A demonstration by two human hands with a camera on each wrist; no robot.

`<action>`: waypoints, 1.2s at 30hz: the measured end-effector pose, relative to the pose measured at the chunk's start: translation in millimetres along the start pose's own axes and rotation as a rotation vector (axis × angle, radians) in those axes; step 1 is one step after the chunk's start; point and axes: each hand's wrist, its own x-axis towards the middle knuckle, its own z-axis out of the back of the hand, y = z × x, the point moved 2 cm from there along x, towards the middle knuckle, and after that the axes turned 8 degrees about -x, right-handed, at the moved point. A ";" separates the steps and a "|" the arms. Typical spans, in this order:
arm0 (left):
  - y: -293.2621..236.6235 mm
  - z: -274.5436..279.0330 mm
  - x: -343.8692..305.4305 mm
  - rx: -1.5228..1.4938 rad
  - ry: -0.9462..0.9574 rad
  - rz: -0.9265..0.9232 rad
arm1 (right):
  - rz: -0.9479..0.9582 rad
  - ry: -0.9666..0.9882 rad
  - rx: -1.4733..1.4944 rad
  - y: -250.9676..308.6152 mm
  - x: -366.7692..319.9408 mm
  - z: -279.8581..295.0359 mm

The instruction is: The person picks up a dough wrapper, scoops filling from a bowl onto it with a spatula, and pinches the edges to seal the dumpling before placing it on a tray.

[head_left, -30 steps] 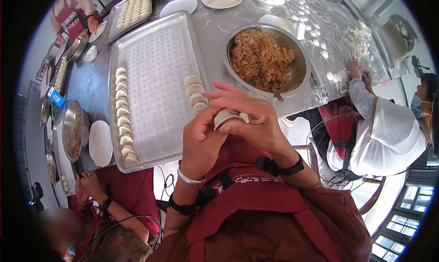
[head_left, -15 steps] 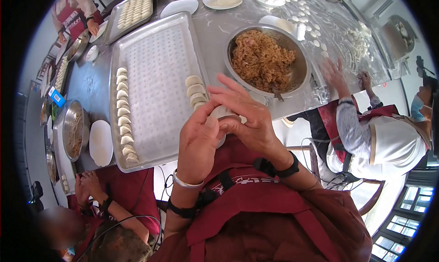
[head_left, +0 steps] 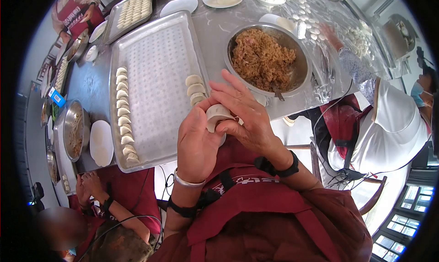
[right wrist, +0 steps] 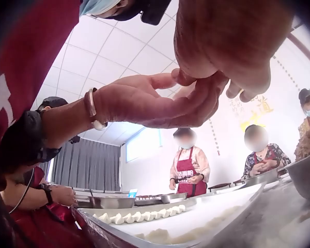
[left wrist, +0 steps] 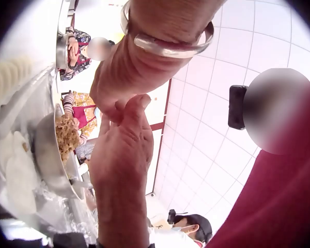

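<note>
In the head view a pale, folded dumpling (head_left: 217, 115) sits between my two hands, above the near edge of the metal table. My left hand (head_left: 197, 143), a silver bangle at its wrist, holds the dough from the left with fingers curled behind it. From the right my right hand (head_left: 250, 120) pinches its edge, the thumb bent against it and the other fingers spread over the top. Both wrist views show the left hand (left wrist: 137, 85) and right hand (right wrist: 230, 46) meeting at the fingertips, with the dumpling hidden by them.
A large perforated tray (head_left: 157, 38) carries a row of dumplings (head_left: 123, 118) on its left and several more (head_left: 195, 89) on its right. Beside it stands a steel bowl of brown filling (head_left: 261, 58). Another person's arm (head_left: 354, 65) reaches over floured dough pieces at right.
The dumpling has turned between my hands and now shows more of its pale outer side. My right fingers have lifted and spread slightly. The person at right has reached farther over the table.
</note>
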 end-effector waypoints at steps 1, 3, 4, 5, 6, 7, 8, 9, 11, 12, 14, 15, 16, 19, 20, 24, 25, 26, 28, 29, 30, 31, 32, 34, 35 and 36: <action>-0.2 0.0 -0.1 -0.002 -0.016 -0.007 | 0.021 0.007 -0.037 -2.4 -2.0 -0.2; 3.9 0.3 0.2 -0.027 -0.065 -0.026 | 0.061 0.033 -0.102 -4.9 -2.7 0.1; 5.6 1.1 0.4 -0.039 -0.089 -0.035 | 0.079 0.052 -0.129 -5.6 -2.0 0.1; 6.2 2.5 1.1 -0.015 -0.070 -0.026 | 0.098 0.070 -0.156 -6.0 -1.9 -0.1; 6.2 4.5 2.3 0.008 -0.051 -0.017 | 0.065 0.062 -0.122 -6.2 -2.1 0.3; 6.0 6.6 3.6 0.032 -0.033 -0.008 | 0.031 0.054 -0.087 -5.8 -2.2 0.9; 4.7 9.4 5.1 0.137 -0.035 -0.026 | -0.004 0.046 -0.050 -5.2 -2.3 0.9; 2.4 13.1 5.4 0.244 -0.042 -0.045 | -0.030 0.054 -0.053 -4.5 -3.8 2.3; -5.5 19.3 4.4 0.437 -0.063 -0.062 | -0.082 0.066 -0.052 -3.9 -8.8 12.2; -10.7 22.3 3.3 0.523 -0.078 -0.061 | -0.092 0.059 -0.073 -3.1 -10.6 17.6; -21.5 29.6 1.9 0.660 -0.097 -0.060 | -0.152 0.065 -0.048 -7.9 -21.0 25.2; -25.6 35.1 2.6 0.708 -0.098 -0.057 | -0.184 0.068 -0.037 -9.8 -26.5 27.9; -29.3 41.2 3.8 0.754 -0.097 -0.051 | -0.204 0.063 -0.039 -10.1 -30.8 30.2; -42.8 72.7 10.9 0.850 -0.146 0.030 | -0.289 0.062 -0.031 -9.0 -42.3 39.9; -44.4 86.5 14.4 0.922 -0.185 -0.013 | -0.332 0.065 -0.010 -8.5 -46.3 42.5; -55.7 122.5 27.1 1.209 -0.253 0.040 | -0.425 0.056 0.014 -12.0 -58.9 45.7; -55.5 131.7 30.9 1.242 -0.281 0.073 | -0.425 0.056 0.020 -13.0 -61.6 44.9; -53.6 139.0 33.7 1.273 -0.309 0.109 | -0.428 0.059 0.027 -14.2 -64.7 44.5; -49.4 147.5 39.3 1.336 -0.315 0.157 | -0.437 0.064 0.028 -14.8 -68.8 44.7; -47.0 152.5 39.8 1.368 -0.318 0.181 | -0.440 0.065 0.023 -14.3 -69.0 44.8; -41.2 163.3 38.4 1.385 -0.291 0.138 | -0.443 0.066 0.017 -14.1 -69.8 44.9; -33.8 175.7 37.5 1.402 -0.263 0.094 | -0.453 0.070 0.018 -14.8 -71.1 45.2; -28.8 186.2 37.0 1.416 -0.234 0.049 | -0.462 0.074 0.018 -16.0 -72.0 45.9; -22.2 187.3 35.3 1.416 -0.241 0.079 | -0.480 0.077 0.024 -18.5 -73.6 47.3; -18.7 186.4 33.6 1.414 -0.245 0.093 | -0.490 0.075 0.029 -19.8 -74.5 47.8; -16.5 183.4 32.3 1.389 -0.260 0.129 | -0.498 0.075 0.034 -20.7 -74.9 48.1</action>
